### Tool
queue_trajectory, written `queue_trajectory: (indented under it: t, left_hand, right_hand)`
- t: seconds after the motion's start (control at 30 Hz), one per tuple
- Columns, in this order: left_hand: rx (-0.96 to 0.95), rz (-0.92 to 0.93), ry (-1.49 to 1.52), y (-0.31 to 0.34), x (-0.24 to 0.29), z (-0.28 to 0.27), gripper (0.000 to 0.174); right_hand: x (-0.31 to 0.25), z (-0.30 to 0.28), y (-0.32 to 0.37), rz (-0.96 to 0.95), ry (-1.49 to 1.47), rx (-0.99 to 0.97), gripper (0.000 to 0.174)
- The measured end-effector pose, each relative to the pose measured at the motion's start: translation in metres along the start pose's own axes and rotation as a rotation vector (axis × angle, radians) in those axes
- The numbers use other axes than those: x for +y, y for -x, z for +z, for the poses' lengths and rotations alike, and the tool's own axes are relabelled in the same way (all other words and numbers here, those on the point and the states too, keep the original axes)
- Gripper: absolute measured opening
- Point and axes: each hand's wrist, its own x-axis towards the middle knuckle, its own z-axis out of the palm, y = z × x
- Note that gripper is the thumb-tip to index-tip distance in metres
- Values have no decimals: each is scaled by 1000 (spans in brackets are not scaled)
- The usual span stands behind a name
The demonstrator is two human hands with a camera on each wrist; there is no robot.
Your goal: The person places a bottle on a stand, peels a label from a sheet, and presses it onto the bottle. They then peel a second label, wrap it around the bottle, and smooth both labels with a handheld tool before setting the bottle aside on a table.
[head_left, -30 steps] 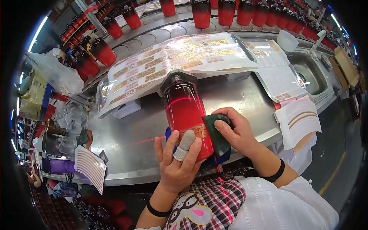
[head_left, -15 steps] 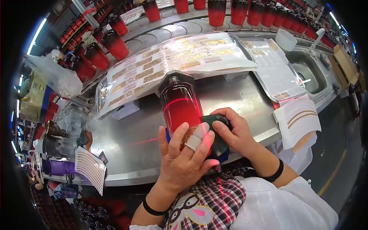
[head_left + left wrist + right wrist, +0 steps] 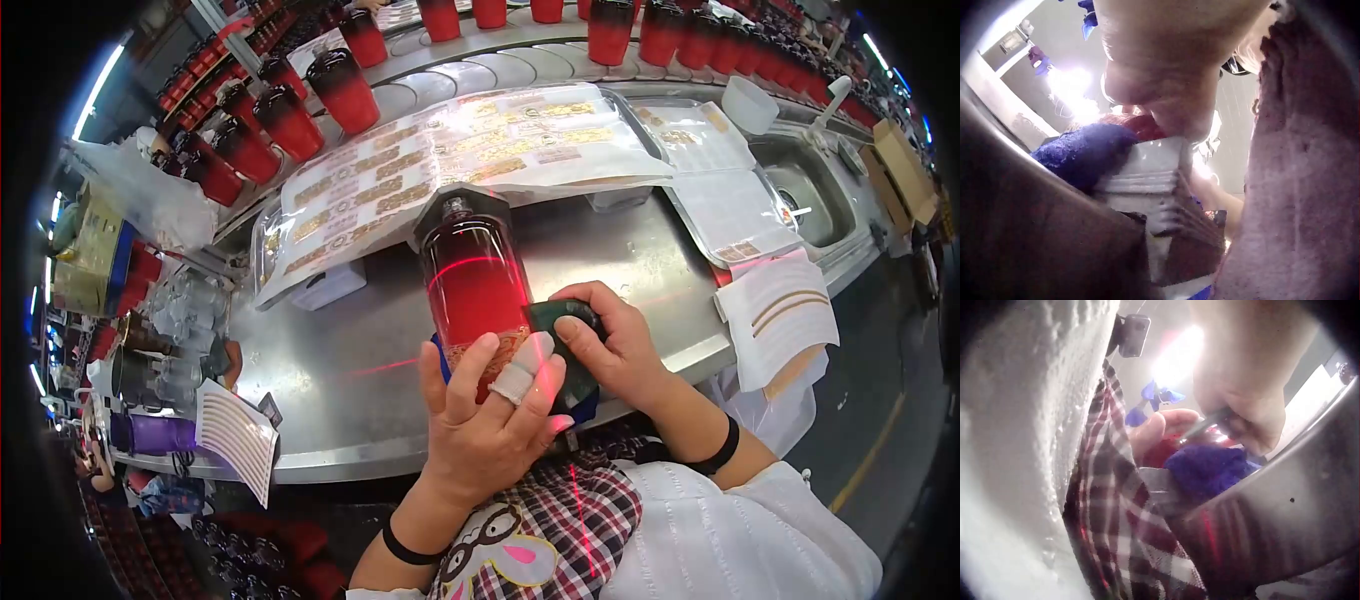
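Note:
A red bottle with a dark top (image 3: 474,265) lies tilted on the bench, its neck against a dark angular holder (image 3: 492,197). My left hand (image 3: 485,430) lays extended fingers over the bottle's lower face, across a gold patterned band (image 3: 500,346). One finger wears a pale fabric cover (image 3: 515,380). With thumb and fingers, my right hand (image 3: 625,345) pinches a dark green flat pad (image 3: 568,345) held at the bottle's right side. Blue cloth (image 3: 1210,469) shows beneath the bottle in the right wrist view. The left palm is hidden.
Printed sheets (image 3: 470,150) cover a rack behind the bottle. More red bottles (image 3: 340,90) stand along the conveyor at the back. At right are a sink (image 3: 815,205) and a hanging striped sheet (image 3: 780,320); at left, a purple container (image 3: 160,433) by the metal bench edge.
My left hand has shifted right across the bottle's lower face, its thumb coming into view. The right hand stays nearly still with the pad. Conveyor bottles behind have moved right.

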Motion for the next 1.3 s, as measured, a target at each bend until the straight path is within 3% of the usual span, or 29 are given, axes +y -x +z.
queue_trajectory:
  t: [0.07, 0.3, 0.57, 0.8, 1.3]
  left_hand:
    - [26, 0, 6, 4, 2, 2, 41]
    - [99, 19, 50, 18, 1, 5, 33]
    - [33, -16, -26, 2, 1, -4, 45]
    - [0, -42, 1, -16, -10, -7, 60]
    - [77, -102, 74, 21, -3, 1, 52]
  right_hand:
    - [-5, -2, 1, 58, -22, -37, 29]
    - [0, 0, 1, -18, -4, 12, 27]
    - [-4, -1, 1, 56, -12, -29, 29]
    - [3, 0, 2, -1, -5, 15, 29]
    - [2, 1, 2, -7, -17, 14, 28]
